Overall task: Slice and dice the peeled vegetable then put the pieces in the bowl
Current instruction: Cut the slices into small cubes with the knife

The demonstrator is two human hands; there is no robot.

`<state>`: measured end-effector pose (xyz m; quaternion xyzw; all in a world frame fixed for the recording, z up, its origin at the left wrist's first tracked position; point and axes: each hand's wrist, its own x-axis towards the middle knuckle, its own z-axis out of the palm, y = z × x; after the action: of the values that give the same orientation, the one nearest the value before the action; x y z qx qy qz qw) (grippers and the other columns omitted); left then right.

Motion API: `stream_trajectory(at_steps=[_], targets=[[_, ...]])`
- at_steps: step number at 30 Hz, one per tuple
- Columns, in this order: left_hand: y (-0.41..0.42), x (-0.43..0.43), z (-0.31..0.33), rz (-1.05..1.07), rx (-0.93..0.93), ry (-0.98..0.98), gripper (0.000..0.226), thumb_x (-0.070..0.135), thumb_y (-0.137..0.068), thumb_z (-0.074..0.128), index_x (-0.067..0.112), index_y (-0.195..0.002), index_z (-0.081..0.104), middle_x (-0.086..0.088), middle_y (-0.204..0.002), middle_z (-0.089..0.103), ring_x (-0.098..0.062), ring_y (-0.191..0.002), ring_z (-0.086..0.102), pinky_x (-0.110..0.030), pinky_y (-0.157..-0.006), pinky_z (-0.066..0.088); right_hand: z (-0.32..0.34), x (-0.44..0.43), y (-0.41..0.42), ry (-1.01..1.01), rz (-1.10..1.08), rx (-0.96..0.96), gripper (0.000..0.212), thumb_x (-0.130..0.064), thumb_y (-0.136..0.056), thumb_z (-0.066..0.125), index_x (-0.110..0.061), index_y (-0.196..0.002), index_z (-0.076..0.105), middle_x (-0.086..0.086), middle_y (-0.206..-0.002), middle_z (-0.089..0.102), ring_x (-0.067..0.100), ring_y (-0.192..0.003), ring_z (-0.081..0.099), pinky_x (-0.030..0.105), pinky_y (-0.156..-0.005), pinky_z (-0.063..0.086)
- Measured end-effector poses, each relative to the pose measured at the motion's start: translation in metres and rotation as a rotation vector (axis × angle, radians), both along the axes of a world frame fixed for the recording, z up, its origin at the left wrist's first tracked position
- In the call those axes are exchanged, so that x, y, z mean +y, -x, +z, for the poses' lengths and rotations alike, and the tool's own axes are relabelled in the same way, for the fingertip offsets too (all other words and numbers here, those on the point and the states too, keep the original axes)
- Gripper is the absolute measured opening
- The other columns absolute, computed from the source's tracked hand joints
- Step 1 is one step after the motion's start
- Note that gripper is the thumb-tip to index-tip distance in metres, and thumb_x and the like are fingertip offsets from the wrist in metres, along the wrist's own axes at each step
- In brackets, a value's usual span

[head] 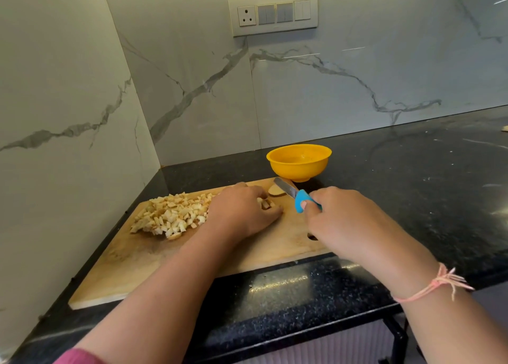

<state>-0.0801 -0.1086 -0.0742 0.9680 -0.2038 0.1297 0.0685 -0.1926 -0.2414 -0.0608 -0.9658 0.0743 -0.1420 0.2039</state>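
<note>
Holding the knife [291,194] by its blue handle, the right hand [338,215] has its fingers wrapped tightly round it, and the blade points to an uncut slice [276,190] at the far edge of the wooden cutting board [165,259]. The left hand [242,212] lies on the board with its fingers curled around a few cut pieces [265,204]. A big pile of diced vegetable [170,216] sits on the board's left part. The yellow bowl [298,172] stands on the dark counter [412,171] just behind the board.
</note>
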Motion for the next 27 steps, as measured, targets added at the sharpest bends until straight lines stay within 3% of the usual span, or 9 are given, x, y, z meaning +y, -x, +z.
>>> stream_trajectory(at_steps=[4,8,11,18,22,27], targets=[[-0.002,-0.011,-0.003,0.082,-0.048,0.116,0.063,0.054,-0.083,0.057,0.020,-0.132,0.038,-0.004,-0.118,0.057,-0.021,-0.102,0.057,-0.029,-0.071,0.043,0.000,0.000,-0.001,-0.031,0.004,0.041,0.033,-0.035,-0.099,0.033,-0.019,-0.116,0.056,0.002,-0.084,0.058,0.015,-0.064,0.051,0.027,-0.054,0.040],[-0.008,-0.019,-0.001,0.088,0.050,0.227,0.064,0.034,-0.084,0.062,0.016,-0.136,0.029,-0.007,-0.117,0.056,-0.022,-0.100,0.056,-0.028,-0.071,0.043,-0.003,0.003,-0.003,-0.054,0.008,0.066,0.032,-0.035,-0.099,0.032,-0.019,-0.115,0.055,0.001,-0.082,0.057,0.013,-0.061,0.049,0.032,-0.065,0.050],[-0.012,-0.011,-0.001,0.015,0.122,0.280,0.060,0.027,-0.084,0.064,0.019,-0.134,0.031,-0.003,-0.111,0.057,-0.015,-0.092,0.056,-0.026,-0.070,0.046,-0.006,0.005,-0.004,-0.063,0.012,0.083,0.032,-0.036,-0.099,0.033,-0.018,-0.112,0.055,0.000,-0.078,0.054,0.012,-0.061,0.048,0.032,-0.065,0.050],[-0.017,0.012,0.009,-0.127,0.272,0.306,0.060,0.014,-0.086,0.067,0.024,-0.135,0.035,0.000,-0.126,0.055,-0.011,-0.102,0.055,-0.020,-0.082,0.047,-0.005,0.004,-0.002,-0.054,0.013,0.113,0.034,-0.039,-0.100,0.032,-0.019,-0.117,0.054,-0.001,-0.079,0.055,0.011,-0.060,0.049,0.031,-0.065,0.050],[-0.015,0.022,0.014,-0.069,0.259,0.218,0.050,0.020,-0.087,0.065,0.024,-0.132,0.044,0.002,-0.126,0.055,-0.014,-0.106,0.054,-0.024,-0.085,0.047,-0.004,-0.001,0.004,-0.046,0.004,0.111,0.033,-0.039,-0.099,0.032,-0.020,-0.117,0.054,-0.002,-0.074,0.051,0.011,-0.059,0.047,0.030,-0.060,0.047],[-0.017,0.020,0.013,-0.056,0.277,0.215,0.037,0.011,-0.091,0.060,0.021,-0.126,0.056,0.002,-0.117,0.063,-0.013,-0.101,0.059,-0.022,-0.084,0.048,-0.003,0.003,0.007,-0.053,0.027,0.117,0.034,-0.038,-0.099,0.033,-0.020,-0.117,0.054,-0.002,-0.074,0.053,0.010,-0.057,0.047,0.030,-0.060,0.048]])
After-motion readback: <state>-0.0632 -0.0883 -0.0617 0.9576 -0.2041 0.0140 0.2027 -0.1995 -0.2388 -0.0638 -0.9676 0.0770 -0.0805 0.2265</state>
